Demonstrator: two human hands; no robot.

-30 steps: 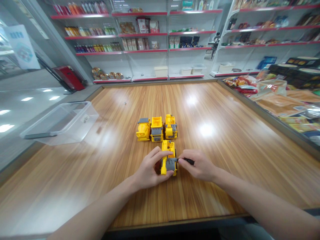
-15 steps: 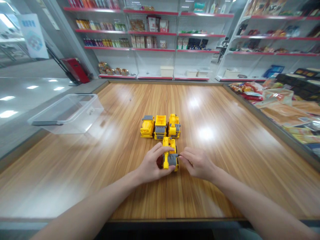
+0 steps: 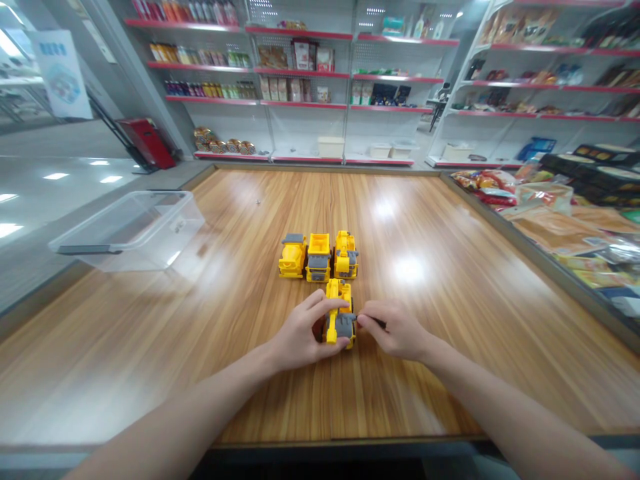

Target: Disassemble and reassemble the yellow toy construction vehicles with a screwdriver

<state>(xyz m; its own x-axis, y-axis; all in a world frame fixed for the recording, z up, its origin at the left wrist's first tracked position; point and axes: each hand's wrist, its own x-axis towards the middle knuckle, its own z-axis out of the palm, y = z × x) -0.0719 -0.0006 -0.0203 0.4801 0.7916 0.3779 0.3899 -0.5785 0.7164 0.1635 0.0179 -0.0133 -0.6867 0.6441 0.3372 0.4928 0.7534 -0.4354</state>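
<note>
My left hand (image 3: 303,330) is closed round a yellow and grey toy crane truck (image 3: 345,325), steadying it on the table from its left side. Fingers lie across its top and the thumb presses at its near end. My right hand (image 3: 397,328) pinches a thin dark tool (image 3: 381,323); its tip meets the truck's right side, and most of it is hidden by the fingers. Just beyond stand three more yellow toys in a row: a mixer truck (image 3: 293,259), a dump truck (image 3: 319,260) and an excavator (image 3: 345,257).
On the left of the wooden table (image 3: 175,353) stands a clear plastic bin (image 3: 165,230). A tiny object (image 3: 258,201) lies farther back. Packaged goods (image 3: 545,220) are heaped past the right edge. Stocked shelves (image 3: 300,70) line the back.
The camera view has shifted slightly. My right hand has turned a little, and more of the dark tool now shows behind its fingers. My left hand keeps its hold on the toy.
</note>
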